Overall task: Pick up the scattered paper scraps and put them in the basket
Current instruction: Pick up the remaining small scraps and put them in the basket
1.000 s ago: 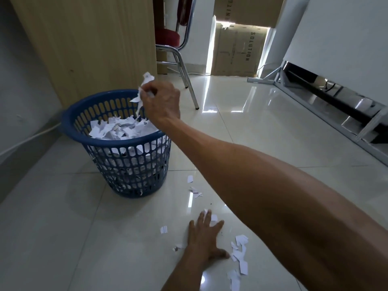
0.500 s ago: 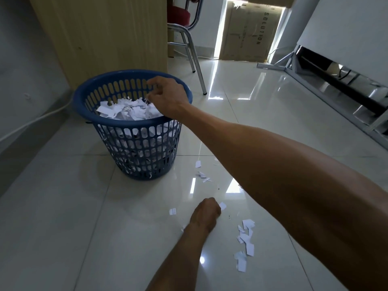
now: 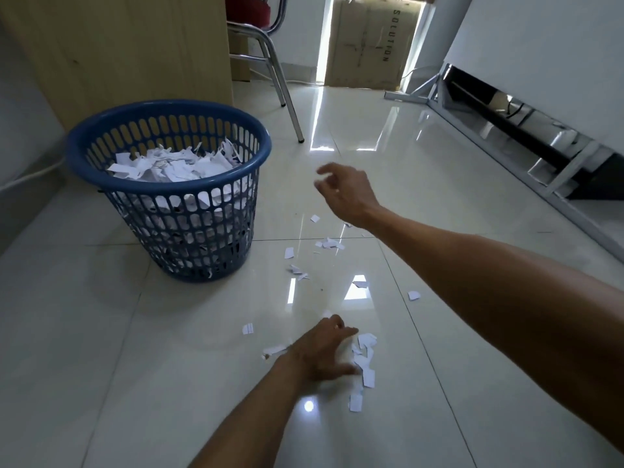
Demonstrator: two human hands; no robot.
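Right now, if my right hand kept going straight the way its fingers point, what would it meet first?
Probably the blue basket. The right hand, open and empty above the floor, points left toward the basket's rim, with nothing visible between them. Depth is unclear from this one view, so it might pass just in front.

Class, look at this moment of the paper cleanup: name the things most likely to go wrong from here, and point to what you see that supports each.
1. The basket is heaped nearly to its rim, so further scraps may slide off or spill out.
2. The left hand is gathering the scrap cluster on glossy tile; thin flat pieces may slip or be missed.
3. Small scraps near the basket lie spread apart beneath the empty right hand, so some could be overlooked.
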